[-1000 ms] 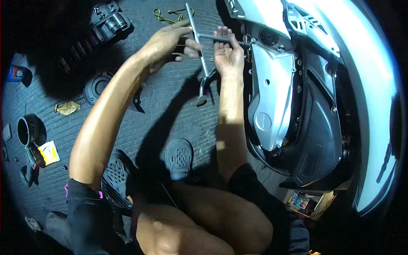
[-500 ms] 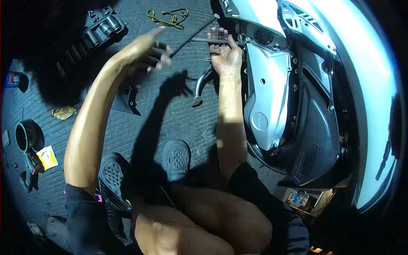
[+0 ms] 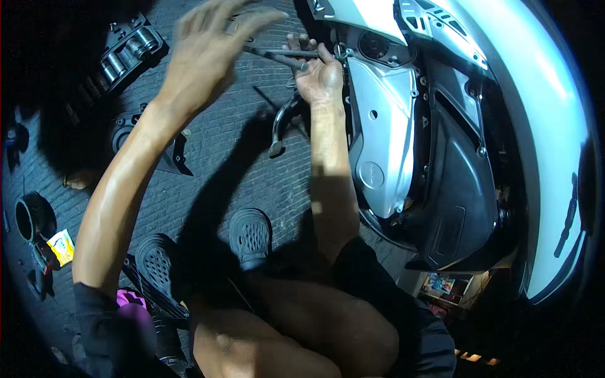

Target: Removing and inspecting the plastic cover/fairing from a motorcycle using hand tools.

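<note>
A T-handle wrench (image 3: 277, 58) reaches from the left toward the front end of a silver engine side cover (image 3: 381, 135) on a scooter. My right hand (image 3: 320, 77) is palm up beneath the wrench, its thumb and curled fingers loosely around the shaft. Smeared by motion, my left hand (image 3: 205, 60) is at the wrench's outer end with fingers stretched and spread; whether it touches the handle I cannot tell. Below my right hand a curved metal lever (image 3: 282, 129) sticks out beside the cover.
A socket set in a case (image 3: 129, 57) lies upper left, near a dark bracket-like part (image 3: 173, 157). Farther left are a black ring-shaped part (image 3: 31, 217) and a yellow-white packet (image 3: 61, 247). The scooter's pale body panel (image 3: 545, 126) curves along the right.
My left hand has swung up and turned palm down. The wrench's crossbar has turned to a different angle. My right hand stays at the shaft, and the view has shifted slightly.
</note>
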### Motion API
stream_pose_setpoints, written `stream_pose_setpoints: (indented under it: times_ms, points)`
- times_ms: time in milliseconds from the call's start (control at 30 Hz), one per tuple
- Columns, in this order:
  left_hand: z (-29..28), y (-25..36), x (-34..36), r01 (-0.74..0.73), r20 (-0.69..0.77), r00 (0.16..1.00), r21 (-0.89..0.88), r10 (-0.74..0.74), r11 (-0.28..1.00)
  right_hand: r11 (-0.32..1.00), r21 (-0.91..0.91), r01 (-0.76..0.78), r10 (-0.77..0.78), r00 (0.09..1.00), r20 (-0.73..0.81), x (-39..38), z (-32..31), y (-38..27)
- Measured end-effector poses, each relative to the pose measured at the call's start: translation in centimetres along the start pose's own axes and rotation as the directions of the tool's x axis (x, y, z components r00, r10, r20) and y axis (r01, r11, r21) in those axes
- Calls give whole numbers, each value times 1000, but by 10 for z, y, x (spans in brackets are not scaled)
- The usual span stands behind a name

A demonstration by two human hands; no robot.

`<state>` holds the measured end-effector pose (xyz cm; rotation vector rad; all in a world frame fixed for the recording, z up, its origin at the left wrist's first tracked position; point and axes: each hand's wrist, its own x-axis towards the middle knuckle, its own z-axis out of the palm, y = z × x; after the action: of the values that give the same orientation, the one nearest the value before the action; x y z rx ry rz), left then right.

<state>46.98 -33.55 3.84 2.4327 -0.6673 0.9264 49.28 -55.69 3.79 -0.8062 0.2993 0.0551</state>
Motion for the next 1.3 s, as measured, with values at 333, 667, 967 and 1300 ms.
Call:
stream_pose_setpoints:
  times_ms: [333, 667, 967, 1300]
  points:
    - [2, 22, 11, 577, 822, 519, -538, -233, -615, 997, 47, -69, 61, 987, 151, 6, -8, 0]
    - [-32, -8, 21, -116, 404, 879, -331, 252, 937, 994, 50, -93, 81, 973, 214, 12, -7, -20]
    - [-40, 8, 17, 818, 831, 554, -555, -58, -151, 996, 80, -47, 41, 996, 80, 31, -30, -20]
    - [15, 15, 26, -224, 154, 956, -158, 248, 962, 984, -93, -154, 169, 968, 184, 33, -35, -34]
